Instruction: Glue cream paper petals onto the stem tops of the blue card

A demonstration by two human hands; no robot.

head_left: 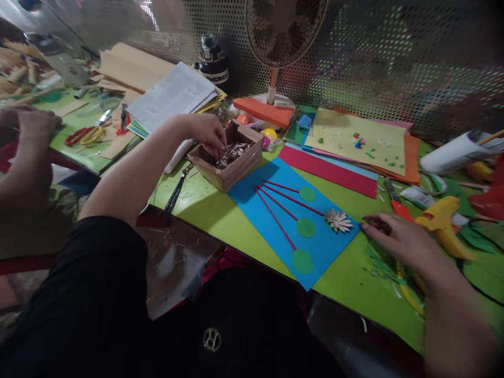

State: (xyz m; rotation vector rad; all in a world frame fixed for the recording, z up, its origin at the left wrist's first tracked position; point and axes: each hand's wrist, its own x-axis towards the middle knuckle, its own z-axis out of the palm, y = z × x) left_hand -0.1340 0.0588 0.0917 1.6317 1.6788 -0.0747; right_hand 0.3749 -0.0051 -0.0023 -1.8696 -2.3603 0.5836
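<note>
My left hand dips into a small brown cardboard box, its fingers pinched together among small dark-and-pale husks that look like seed shells. What the fingertips hold is hidden. On the green table lies a blue sheet with thin red stems fanning out from one point. Several stems end in green paper discs; another ends in a pale flower of pointed petals. My right hand rests at the sheet's right corner, fingers loosely bent and apart, gripping nothing visible.
A yellow glue gun and yellow-handled scissors lie around my right hand. Behind the sheet are a red strip, stacked coloured papers and a fan. At left are red-and-yellow scissors and another person's hand.
</note>
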